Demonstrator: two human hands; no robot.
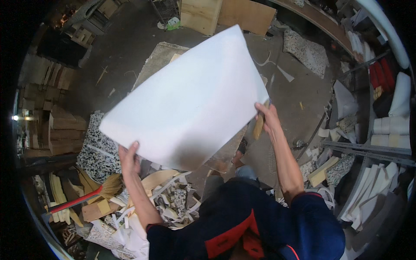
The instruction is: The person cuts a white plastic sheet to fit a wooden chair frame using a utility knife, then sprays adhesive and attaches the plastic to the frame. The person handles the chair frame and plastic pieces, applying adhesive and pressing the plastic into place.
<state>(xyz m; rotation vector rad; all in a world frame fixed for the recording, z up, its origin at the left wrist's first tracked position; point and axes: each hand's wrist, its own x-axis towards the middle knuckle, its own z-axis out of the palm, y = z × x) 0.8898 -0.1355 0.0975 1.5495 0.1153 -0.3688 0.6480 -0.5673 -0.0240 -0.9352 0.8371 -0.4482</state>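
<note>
The person holds a large white foam sheet (190,97) up in front of the body, tilted, one hand at each end. The left hand (129,159) has its grip clenched on the sheet's lower left corner, fingers curled over the edge. The right hand (267,116) grasps the sheet's right edge, and a small tan piece (258,126), perhaps wood, hangs just below that hand; whether the hand also holds it I cannot tell.

As I judge it, a sheet this wide and floppy handles best with both grips kept well apart and level, so it does not sag or fold in the middle, and pinched lightly so the soft edge is not crushed.

No work surface shows under the sheet; it hangs above the floor (130,47). Just below the sheet's left corner lies a heap of white and speckled foam offcuts (173,199). Left of that heap, near the sheet's lower left, a broom (93,193) with a red handle rests on the scraps. Further left of the sheet stand stacked wooden blocks (60,125). Right of the sheet, a rack (390,125) carries rolls and slabs of white and red foam. Beyond the sheet's top edge, plywood boards (229,15) lean upright, and a speckled foam slab (305,52) lies on the floor to their right.
</note>
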